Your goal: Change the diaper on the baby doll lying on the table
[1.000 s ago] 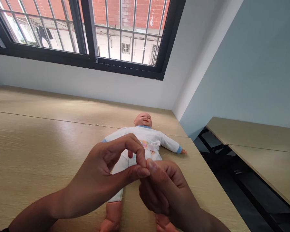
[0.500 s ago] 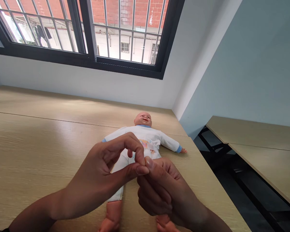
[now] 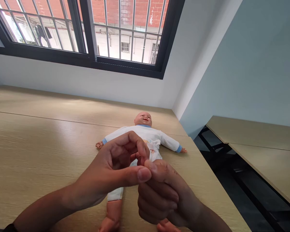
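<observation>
Plastic baby doll in a white suit with blue collar and cuffs, supine on a pale wood-grain table, near the table's right edge; the head points toward the far edge, the arms are outstretched, and the legs are partly hidden. Above it, the left hand forms a curved loop, thumb and fingertips apart. The right hand meets it at the fingertips, thumb pressed to forefinger, other fingers curled; whether anything small is pinched there cannot be told.

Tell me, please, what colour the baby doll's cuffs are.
The cuffs are light blue, in the head view.
</observation>
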Tool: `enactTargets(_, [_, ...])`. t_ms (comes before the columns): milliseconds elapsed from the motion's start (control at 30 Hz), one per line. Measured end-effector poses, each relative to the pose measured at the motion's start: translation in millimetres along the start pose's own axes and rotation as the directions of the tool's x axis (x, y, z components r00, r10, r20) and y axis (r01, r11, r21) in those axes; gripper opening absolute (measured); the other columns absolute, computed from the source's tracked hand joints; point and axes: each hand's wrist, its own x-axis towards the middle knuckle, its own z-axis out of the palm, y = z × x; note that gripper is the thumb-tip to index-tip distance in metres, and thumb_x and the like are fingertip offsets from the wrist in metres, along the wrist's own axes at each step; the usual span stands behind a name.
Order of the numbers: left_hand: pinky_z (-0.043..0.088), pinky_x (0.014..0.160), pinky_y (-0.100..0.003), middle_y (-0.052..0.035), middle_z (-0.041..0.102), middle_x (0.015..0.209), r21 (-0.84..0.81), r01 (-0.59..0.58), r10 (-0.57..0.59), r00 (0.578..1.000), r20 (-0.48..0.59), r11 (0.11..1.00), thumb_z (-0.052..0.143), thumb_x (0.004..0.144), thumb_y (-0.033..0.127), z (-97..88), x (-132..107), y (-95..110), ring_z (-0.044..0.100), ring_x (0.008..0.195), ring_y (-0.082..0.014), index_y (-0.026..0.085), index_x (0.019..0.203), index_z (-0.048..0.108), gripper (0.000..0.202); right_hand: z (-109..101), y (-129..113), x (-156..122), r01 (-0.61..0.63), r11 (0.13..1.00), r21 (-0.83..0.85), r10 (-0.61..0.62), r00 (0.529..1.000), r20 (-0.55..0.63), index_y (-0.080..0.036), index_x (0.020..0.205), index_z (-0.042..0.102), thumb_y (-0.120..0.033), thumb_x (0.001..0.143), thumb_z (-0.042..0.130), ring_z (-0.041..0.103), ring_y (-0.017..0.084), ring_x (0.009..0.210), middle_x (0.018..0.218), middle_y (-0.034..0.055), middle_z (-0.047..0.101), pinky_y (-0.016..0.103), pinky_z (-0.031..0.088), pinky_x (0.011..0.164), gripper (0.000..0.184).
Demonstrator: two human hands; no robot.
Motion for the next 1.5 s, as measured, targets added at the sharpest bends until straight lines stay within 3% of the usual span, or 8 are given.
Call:
enactTargets(267, [0.041, 0.070, -0.019, 0.0021, 0.052, 0.082, 0.034, -0.024, 0.023, 0.999, 0.039, 0.999, 0.071, 0.084, 0.021, -2.1, -2.9, 0.5, 0.048, 0.079, -0.0099, 0.020, 0.083, 0.057, 0.013, -0.8, 1.2, 2.4, 0.011, 1.000, -0.010, -0.011, 0.998, 0.058, -0.018, 0.043, 0.028, -0.034, 0.101, 0.041, 0.025, 0.003, 0.034, 0.039, -0.0069, 0.027, 0.015, 0.024, 0.036, 0.062])
enactTargets(433, [0.041, 0.071, -0.021, 0.0008, 0.053, 0.084, 0.124, -0.059, 0.056, 0.998, 0.030, 0.990, 0.068, 0.085, 0.019, -3.8, -5.8, -1.4, 0.049, 0.081, -0.0119, 0.021, 0.084, 0.056, 0.012, -1.6, 1.2, 3.9, -0.016, 0.999, -0.052, 0.017, 1.000, 0.024, -0.017, 0.041, 0.029, -0.037, 0.098, 0.046, 0.026, 0.002, 0.033, 0.037, -0.0072, 0.027, 0.014, 0.025, 0.036, 0.063])
enactTargets(900, [0.043, 0.073, -0.029, 0.0008, 0.052, 0.083, 0.329, -0.281, 0.284, 0.958, 0.042, 0.901, 0.066, 0.081, 0.008, -4.2, -10.4, -8.2, 0.049, 0.078, -0.0132, 0.022, 0.081, 0.054, 0.018, -0.9, 3.2, 0.7, 0.048, 0.996, -0.077, -0.046, 0.999, 0.027, -0.017, 0.044, 0.030, -0.028, 0.098, 0.047, 0.026, 0.002, 0.034, 0.040, -0.0065, 0.029, 0.015, 0.023, 0.037, 0.058])
enactTargets(1267, [0.045, 0.072, -0.029, 0.0002, 0.052, 0.084, 0.313, -0.269, 0.265, 0.963, 0.058, 0.911, 0.065, 0.082, 0.007, -6.6, -11.6, -8.4, 0.051, 0.079, -0.0134, 0.023, 0.084, 0.055, 0.019, 2.4, 0.1, -1.8, 0.015, 0.992, -0.122, -0.019, 0.999, -0.029, -0.016, 0.045, 0.030, -0.033, 0.097, 0.053, 0.027, 0.000, 0.036, 0.041, -0.0073, 0.030, 0.014, 0.023, 0.039, 0.059])
enactTargets(1400, [0.046, 0.072, -0.029, 0.0000, 0.053, 0.086, 0.309, -0.298, 0.295, 0.954, 0.060, 0.903, 0.067, 0.081, 0.006, -5.7, -10.2, -10.0, 0.052, 0.079, -0.0133, 0.023, 0.085, 0.057, 0.020, -0.5, 2.0, -2.1, 0.095, 0.990, -0.101, -0.090, 0.995, 0.048, -0.016, 0.045, 0.030, -0.030, 0.100, 0.045, 0.026, 0.001, 0.035, 0.041, -0.0070, 0.029, 0.014, 0.024, 0.038, 0.059])
enactTargets(1500, [0.046, 0.074, -0.031, 0.0000, 0.054, 0.084, 0.321, -0.324, 0.323, 0.945, 0.058, 0.890, 0.066, 0.082, 0.008, -5.1, -9.0, -10.6, 0.053, 0.078, -0.0141, 0.024, 0.085, 0.059, 0.018, -0.3, 0.9, -2.9, 0.050, 0.992, -0.119, -0.050, 0.999, 0.000, -0.016, 0.046, 0.029, -0.030, 0.101, 0.043, 0.027, 0.001, 0.037, 0.042, -0.0070, 0.029, 0.012, 0.023, 0.039, 0.059])
